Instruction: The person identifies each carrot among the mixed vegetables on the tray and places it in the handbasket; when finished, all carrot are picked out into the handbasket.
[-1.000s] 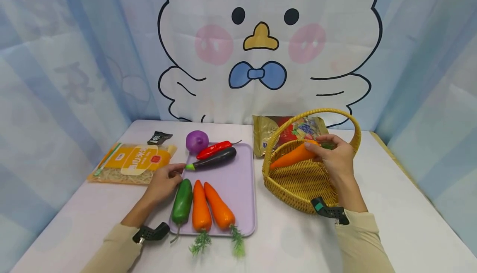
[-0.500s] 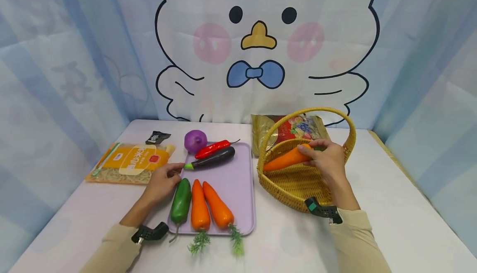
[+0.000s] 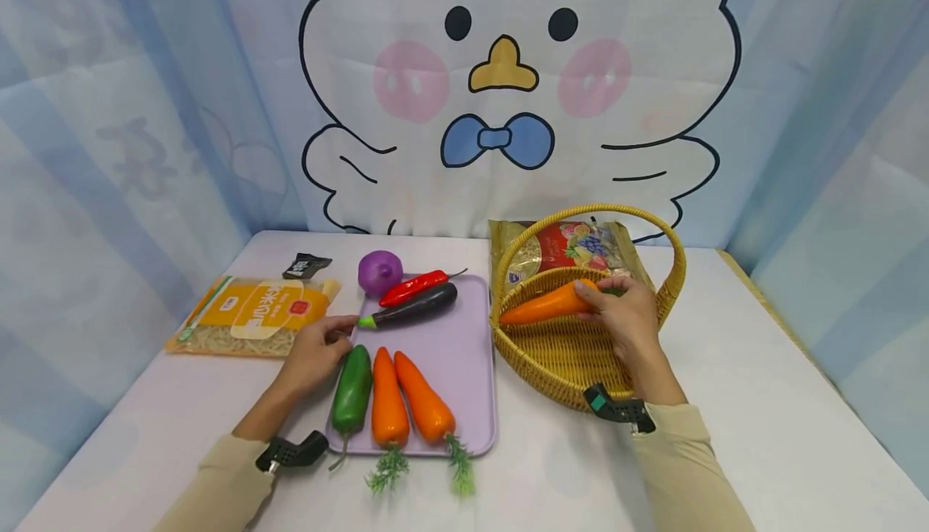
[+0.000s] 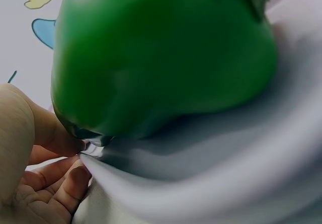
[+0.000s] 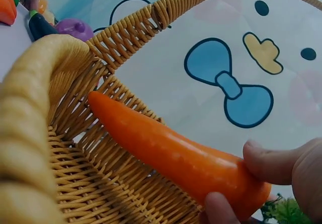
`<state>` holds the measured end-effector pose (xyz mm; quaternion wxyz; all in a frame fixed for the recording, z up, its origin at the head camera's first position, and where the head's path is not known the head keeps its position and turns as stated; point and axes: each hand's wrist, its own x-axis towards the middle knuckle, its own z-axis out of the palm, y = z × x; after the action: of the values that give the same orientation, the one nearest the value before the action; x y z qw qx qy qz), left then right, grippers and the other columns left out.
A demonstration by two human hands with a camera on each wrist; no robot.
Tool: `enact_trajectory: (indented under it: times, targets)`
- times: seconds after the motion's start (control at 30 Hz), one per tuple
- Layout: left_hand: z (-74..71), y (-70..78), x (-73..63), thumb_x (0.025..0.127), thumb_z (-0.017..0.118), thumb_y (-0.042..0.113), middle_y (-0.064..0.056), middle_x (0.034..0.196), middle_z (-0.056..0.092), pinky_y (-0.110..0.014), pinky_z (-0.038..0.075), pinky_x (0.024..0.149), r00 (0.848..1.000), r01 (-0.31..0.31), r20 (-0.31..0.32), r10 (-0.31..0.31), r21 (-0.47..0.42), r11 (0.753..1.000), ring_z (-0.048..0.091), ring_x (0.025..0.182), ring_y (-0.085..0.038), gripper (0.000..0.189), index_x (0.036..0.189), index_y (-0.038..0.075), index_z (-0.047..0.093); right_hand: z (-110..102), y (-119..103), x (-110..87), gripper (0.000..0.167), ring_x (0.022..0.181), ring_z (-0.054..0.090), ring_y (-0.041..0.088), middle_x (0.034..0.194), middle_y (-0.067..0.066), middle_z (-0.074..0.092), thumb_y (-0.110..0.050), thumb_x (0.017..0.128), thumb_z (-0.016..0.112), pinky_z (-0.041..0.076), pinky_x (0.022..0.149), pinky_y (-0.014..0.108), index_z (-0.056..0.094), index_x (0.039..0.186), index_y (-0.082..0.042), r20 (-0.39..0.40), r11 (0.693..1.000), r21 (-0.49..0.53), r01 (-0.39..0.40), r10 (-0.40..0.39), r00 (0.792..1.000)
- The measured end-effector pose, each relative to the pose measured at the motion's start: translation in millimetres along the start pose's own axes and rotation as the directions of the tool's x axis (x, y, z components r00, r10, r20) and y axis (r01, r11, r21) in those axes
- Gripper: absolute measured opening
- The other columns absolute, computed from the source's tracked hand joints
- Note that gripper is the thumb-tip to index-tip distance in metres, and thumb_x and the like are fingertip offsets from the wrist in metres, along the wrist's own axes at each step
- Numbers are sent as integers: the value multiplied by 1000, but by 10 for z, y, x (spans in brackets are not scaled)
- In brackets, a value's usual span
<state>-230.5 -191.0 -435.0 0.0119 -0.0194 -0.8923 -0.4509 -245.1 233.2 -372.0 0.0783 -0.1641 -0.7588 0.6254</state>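
Note:
My right hand (image 3: 630, 316) grips an orange carrot (image 3: 544, 305) by its thick leafy end, inside the yellow wicker basket (image 3: 555, 383). In the right wrist view the carrot's tip (image 5: 95, 99) lies against or very near the woven wall. At the left edge of the lilac tray (image 3: 464, 371), my left hand (image 3: 315, 355) pinches the rim, with its thumb and fingers on either side in the left wrist view. Close to it are a green pepper (image 3: 352, 391) and a black eggplant (image 3: 417, 306). Two carrots (image 3: 389, 407) lie beside the pepper, leaves over the front rim.
A red chili (image 3: 414, 288) and a purple onion (image 3: 381, 274) are at the tray's back. An orange noodle-like packet (image 3: 254, 318) and a small black packet (image 3: 306, 266) lie to the left. Behind the basket is a gold packet (image 3: 581, 246).
My right hand and its carrot have moved left, and the basket has slid left toward the tray with them. The left hand stays at the tray's edge.

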Motion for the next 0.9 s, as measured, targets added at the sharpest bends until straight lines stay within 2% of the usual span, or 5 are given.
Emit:
enact_trajectory:
  times: [0.23, 0.43, 0.73, 0.83, 0.9]
  targets:
    - [0, 8, 5, 90, 54, 0, -24, 129, 63, -38, 52, 89, 1000, 3, 0, -3, -5, 1000, 60, 104, -31, 49, 139, -1, 58, 8, 35, 33, 51, 107, 67, 30, 142, 28, 45, -10, 96, 67, 58, 80, 30, 42, 139, 1, 80, 998, 6, -55, 55, 995]
    - [8, -12, 10, 90, 53, -1, -24, 129, 63, -37, 52, 87, 1000, -3, -4, 3, -4, 1000, 60, 103, -30, 48, 138, -2, 59, -5, 52, 39, 80, 107, 66, 28, 153, 30, 31, 0, 95, 65, 58, 82, 26, 19, 160, -8, 156, 998, -38, -56, 61, 986]
    - [2, -28, 11, 89, 54, 0, -24, 127, 64, -36, 50, 86, 999, -31, -15, 31, 3, 1000, 61, 102, -30, 48, 136, -3, 60, -25, 21, 27, 96, 87, 62, 21, 153, 31, 31, -4, 93, 68, 57, 86, 30, 6, 165, -19, 239, 984, -177, 3, 40, 970]
    - [0, -26, 8, 89, 53, -1, -25, 127, 64, -36, 50, 87, 999, -31, -13, 31, 4, 999, 61, 102, -30, 48, 136, -3, 60, -35, -18, 10, 95, 97, 65, 28, 159, 31, 23, -9, 94, 68, 57, 89, 35, 4, 165, -18, 238, 971, -237, 7, 51, 970]
    - [-3, -24, 4, 89, 53, -1, -24, 127, 64, -36, 50, 87, 999, -32, -13, 32, 4, 999, 61, 102, -30, 48, 136, -3, 60, -41, -48, -3, 94, 106, 65, 34, 157, 31, 26, -12, 96, 67, 57, 90, 37, 3, 164, -16, 234, 965, -262, 4, 59, 971]
